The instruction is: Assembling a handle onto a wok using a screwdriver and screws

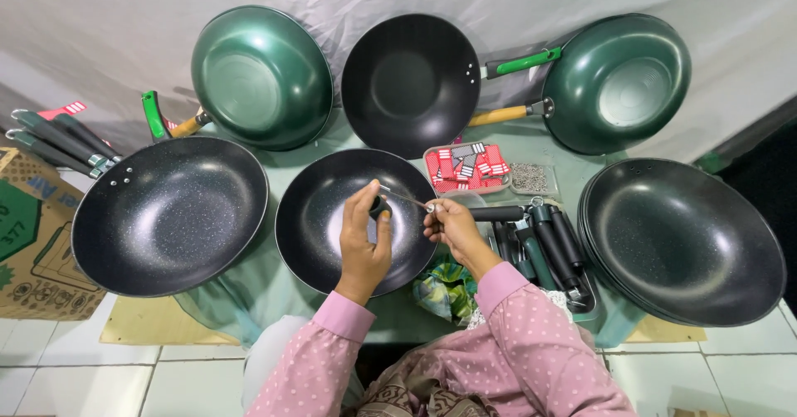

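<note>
The left hand [364, 238] is pinching a small black knob [379, 208] over the middle black wok [320, 218] sitting on the desk [515, 139]. The right hand [448, 226], fingers clamped together, is gripping a thin metal tool [405, 197] pointing at that knob. Loose black handles [548, 243] are lying just beside it.

We see a low tabletop [506, 139] under a pale green cloth. On it lie a big speckled black pan [170, 215] at the left, a smaller black pan [324, 218] in the middle and a stack of black pans [682, 241] at the right. Along the far edge three more pans lean against the white sheet: a green one [261, 77], a black one [410, 83] and another green one [618, 81]. Between them sit a clear box of red parts [466, 168], a small tray of screws [529, 178] and a bunch of dark handles [544, 247].
</note>
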